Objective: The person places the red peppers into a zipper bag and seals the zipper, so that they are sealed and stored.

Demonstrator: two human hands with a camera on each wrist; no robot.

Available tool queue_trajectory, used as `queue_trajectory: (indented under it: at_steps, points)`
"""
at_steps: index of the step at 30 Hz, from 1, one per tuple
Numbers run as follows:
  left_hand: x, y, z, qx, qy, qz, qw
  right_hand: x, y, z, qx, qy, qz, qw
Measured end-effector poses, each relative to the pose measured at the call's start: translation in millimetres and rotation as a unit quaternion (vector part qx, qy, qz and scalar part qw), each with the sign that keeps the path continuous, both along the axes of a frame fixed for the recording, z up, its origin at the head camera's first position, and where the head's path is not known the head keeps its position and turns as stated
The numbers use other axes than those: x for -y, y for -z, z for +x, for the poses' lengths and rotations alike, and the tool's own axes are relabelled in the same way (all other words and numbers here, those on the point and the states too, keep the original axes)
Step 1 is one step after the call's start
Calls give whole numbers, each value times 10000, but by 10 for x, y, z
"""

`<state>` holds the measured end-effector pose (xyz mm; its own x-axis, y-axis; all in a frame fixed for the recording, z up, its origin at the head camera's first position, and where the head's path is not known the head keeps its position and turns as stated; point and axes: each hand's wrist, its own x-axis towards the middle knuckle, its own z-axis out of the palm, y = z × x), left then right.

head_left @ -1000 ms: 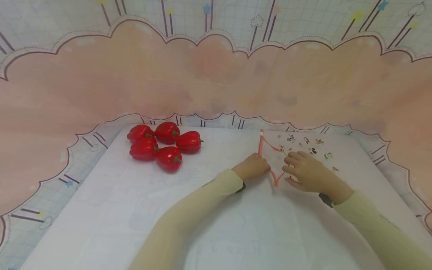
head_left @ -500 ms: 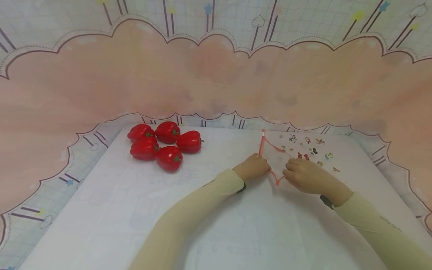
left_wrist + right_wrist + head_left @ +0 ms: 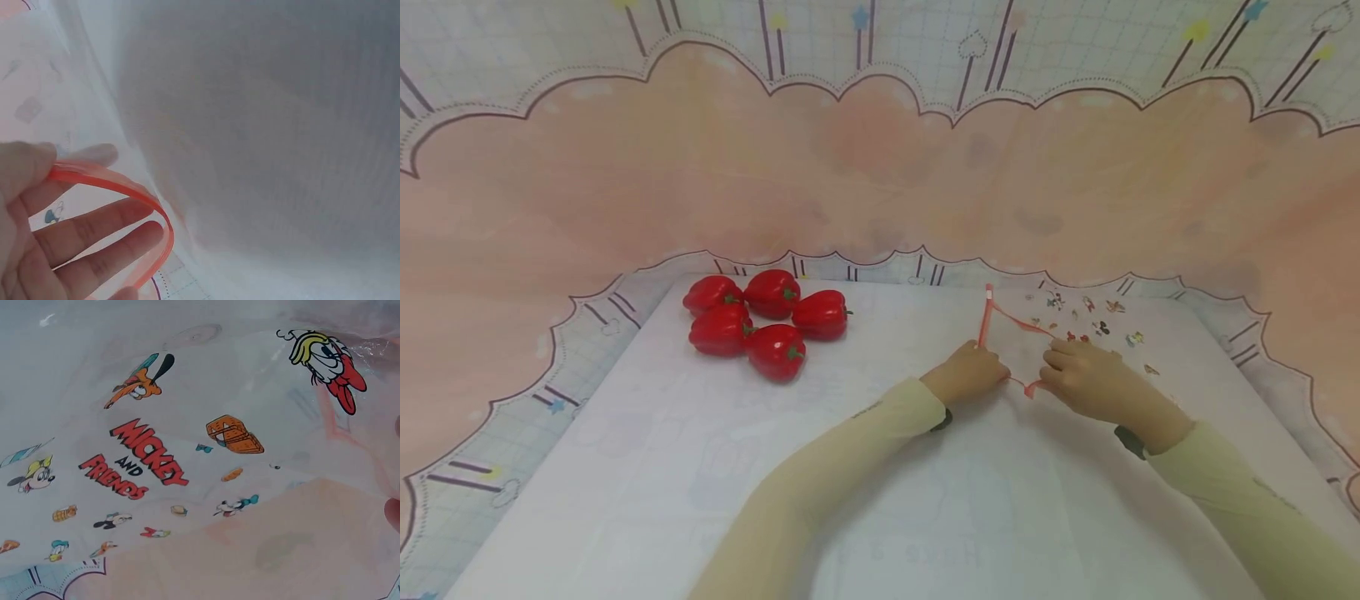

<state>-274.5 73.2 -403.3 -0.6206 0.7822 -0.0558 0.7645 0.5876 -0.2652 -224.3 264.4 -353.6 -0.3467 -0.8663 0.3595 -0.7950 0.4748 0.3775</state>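
A clear plastic zip bag point(image 3: 150, 459) with cartoon prints and the words "Mickey and Friends" lies over the right part of the table. Its orange-red zip edge point(image 3: 986, 321) stands apart as a rough diamond, so the mouth gapes between my hands. My left hand point(image 3: 967, 372) pinches the near-left side of this edge. In the left wrist view its thumb and forefinger hold the orange strip point(image 3: 134, 190), the other fingers behind it. On the opposite side my right hand point(image 3: 1086, 379) grips the edge with curled fingers; the right wrist view catches only its fingertips point(image 3: 392, 515).
Several red bell peppers point(image 3: 718, 329) lie grouped on the left of the white-covered table point(image 3: 700, 492), well away from both hands. Behind the table rises a peach and white patterned cloth point(image 3: 850, 183), which also runs along both sides.
My right hand's spread fingers have closed on the bag's edge and drawn it slightly right. The mouth has widened. My left hand keeps its hold, and the peppers stay put.
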Motion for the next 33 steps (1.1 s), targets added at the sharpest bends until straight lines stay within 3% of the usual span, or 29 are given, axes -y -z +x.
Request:
queue_trajectory:
  at_steps: [3,7,13,21,26,29,33]
  points:
    - [-4,-26,16,41,58,-8,10000,11,8,11,-49,72,-4,10000]
    - [-2,-44,29,147,-14,-96,9998,29,6,13,-79,-151,-46,9998]
    - [-4,-48,33,271,-104,-131,9995,41,-13,28,17,-310,266,9992]
    - [6,-12,31,311,-210,-17,9993,-36,-77,14,-59,405,783,9961]
    - [5,-6,32,307,-219,-7,9993,-61,-137,23,144,689,937,9931]
    - [-3,-25,37,275,-63,112,9995,-68,-143,24,192,709,883,9934]
    - [-29,-96,42,105,481,599,9970,-83,-144,29,201,664,816,9942]
